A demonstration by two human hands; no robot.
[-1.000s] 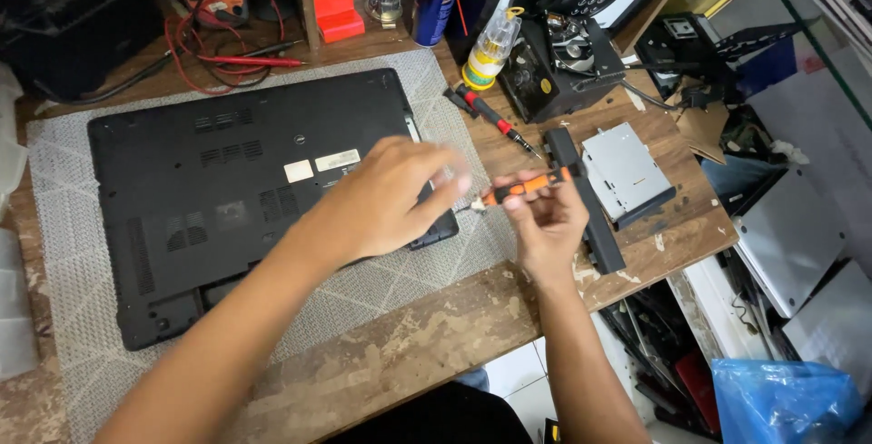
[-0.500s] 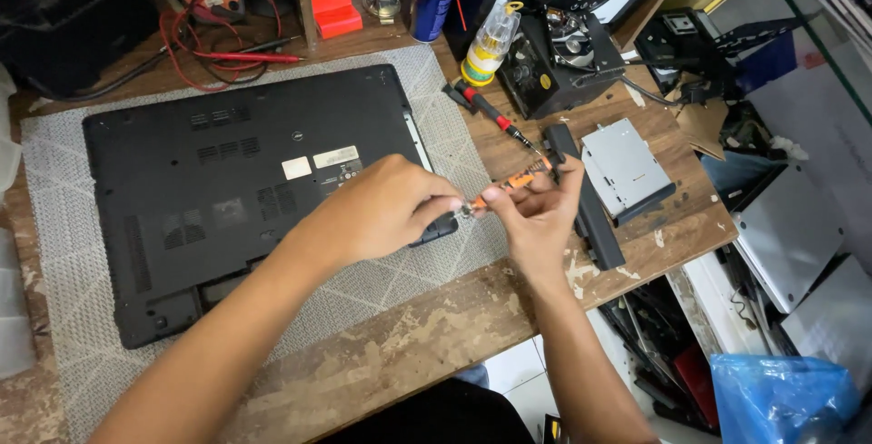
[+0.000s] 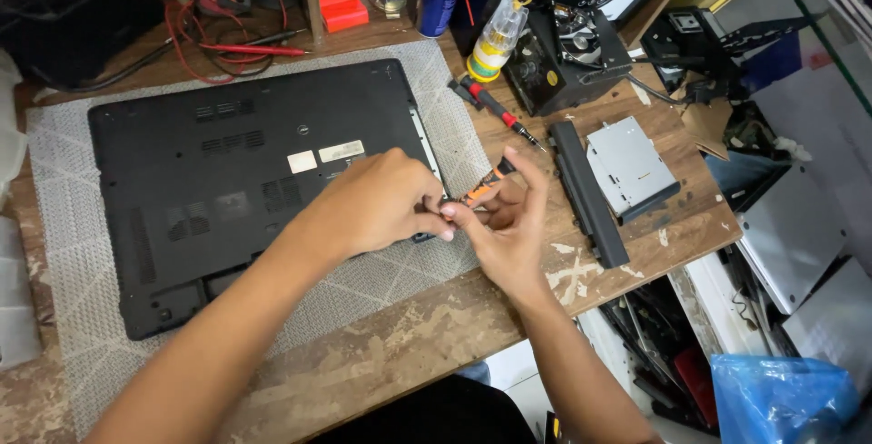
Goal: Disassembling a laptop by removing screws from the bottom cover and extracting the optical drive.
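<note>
Your right hand (image 3: 510, 237) is pinched around an orange-and-black screwdriver (image 3: 484, 186), just off the right edge of the upturned black laptop (image 3: 227, 181). Your left hand (image 3: 377, 203) lies over that same edge, its fingertips closed together at the tool's tip, touching your right fingers. Right of the laptop lie a long black battery (image 3: 588, 192) and a silver optical drive (image 3: 631, 167). Beyond its far right corner lies a red-handled screwdriver (image 3: 495, 110).
</note>
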